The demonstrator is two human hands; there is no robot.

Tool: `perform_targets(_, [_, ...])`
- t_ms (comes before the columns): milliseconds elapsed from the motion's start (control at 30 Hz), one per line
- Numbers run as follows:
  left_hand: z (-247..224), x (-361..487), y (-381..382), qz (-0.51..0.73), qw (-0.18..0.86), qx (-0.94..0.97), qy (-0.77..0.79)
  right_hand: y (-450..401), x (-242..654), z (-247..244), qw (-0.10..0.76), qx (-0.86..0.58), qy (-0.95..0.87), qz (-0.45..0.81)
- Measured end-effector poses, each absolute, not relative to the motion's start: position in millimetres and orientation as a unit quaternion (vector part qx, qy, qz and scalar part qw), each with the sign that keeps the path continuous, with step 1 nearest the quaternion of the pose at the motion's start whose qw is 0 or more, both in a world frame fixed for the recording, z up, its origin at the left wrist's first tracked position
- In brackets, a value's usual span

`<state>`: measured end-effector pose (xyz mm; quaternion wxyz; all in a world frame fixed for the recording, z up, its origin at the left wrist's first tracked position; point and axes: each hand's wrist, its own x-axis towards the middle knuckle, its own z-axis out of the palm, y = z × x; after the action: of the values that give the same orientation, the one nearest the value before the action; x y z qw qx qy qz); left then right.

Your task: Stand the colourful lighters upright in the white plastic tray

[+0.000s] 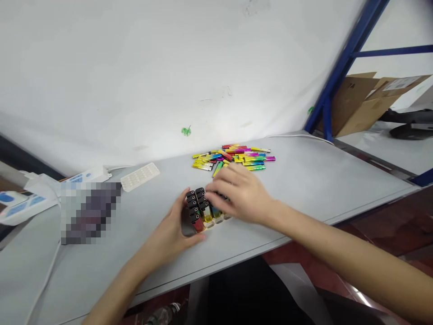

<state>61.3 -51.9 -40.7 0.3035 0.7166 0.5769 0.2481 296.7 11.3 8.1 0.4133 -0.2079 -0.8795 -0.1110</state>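
Observation:
A pale tray with holes (209, 224) sits near the table's front edge, with several black-topped lighters (198, 222) standing upright in it at its left part. My left hand (169, 234) curves round the tray's left end, thumb along the front and fingers behind, holding it. Above the tray's right part is my right hand (243, 194), its fingers bent and drawn together over the lighters. What those fingers hold, if anything, is hidden behind them. Just beyond lies a loose pile of shiny coloured lighter sleeves or lighters (233, 155).
A second pale tray (140, 177) lies toward the wall at the left. Left of it are a blurred-out dark object (91, 214), power strips (84, 175) and a white cable (47, 280). Cardboard boxes (365, 104) and a blue metal frame (326, 99) stand at the right.

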Motion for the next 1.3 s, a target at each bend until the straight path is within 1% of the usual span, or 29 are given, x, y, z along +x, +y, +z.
perform_targets(100, [-43, 71, -49, 0.251, 0.276, 0.718, 0.587, 49, 310, 8, 0.401, -0.319, -0.855, -0.079])
perform_targets(167, [-43, 71, -45, 0.249, 0.273, 0.721, 0.586, 76, 318, -1, 0.359, -0.397, -0.844, -0.037])
perform_targets(233, [-42, 70, -40, 0.249, 0.27, 0.72, 0.589, 98, 323, -15, 0.307, -0.431, -0.848, -0.027])
perform_targets(367, [-41, 66, -25, 0.247, 0.254, 0.719, 0.598, 113, 319, -40, 0.191, -0.39, -0.899, -0.055])
perform_targets(467, [-39, 64, -16, 0.244, 0.241, 0.721, 0.603, 106, 313, -46, 0.155, -0.369, -0.914, -0.059])
perform_targets(567, [-37, 55, -10, 0.236, 0.265, 0.716, 0.601, 99, 310, -44, 0.165, -0.379, -0.908, -0.065])
perform_targets(667, [-33, 39, -3, 0.25, 0.361, 0.705, 0.556, 98, 310, -43, 0.183, -0.41, -0.892, -0.056])
perform_targets(733, [-32, 31, 7, 0.305, 0.403, 0.685, 0.525, 99, 310, -43, 0.184, -0.437, -0.879, -0.044])
perform_targets(800, [-31, 29, 21, 0.397, 0.404, 0.641, 0.518, 99, 307, -43, 0.177, -0.454, -0.872, -0.031])
perform_targets(867, [-33, 32, 38, 0.455, 0.373, 0.591, 0.551, 97, 305, -42, 0.17, -0.469, -0.867, -0.021])
perform_targets(933, [-36, 38, 54, 0.471, 0.293, 0.562, 0.614, 94, 303, -42, 0.16, -0.485, -0.86, -0.017])
perform_targets(1000, [-40, 43, 67, 0.422, 0.184, 0.576, 0.676, 93, 303, -43, 0.149, -0.496, -0.855, -0.018])
perform_targets(1067, [-42, 47, 74, 0.363, 0.089, 0.618, 0.692, 93, 306, -43, 0.154, -0.5, -0.852, -0.009])
perform_targets(1100, [-43, 48, 75, 0.335, 0.06, 0.645, 0.684, 94, 307, -43, 0.166, -0.502, -0.849, 0.003])
perform_targets(1167, [-43, 49, 74, 0.286, 0.043, 0.702, 0.651, 96, 312, -42, 0.212, -0.503, -0.837, 0.048])
perform_targets(1300, [-40, 52, 69, 0.228, 0.062, 0.757, 0.61, 102, 319, -38, 0.331, -0.486, -0.787, 0.187])
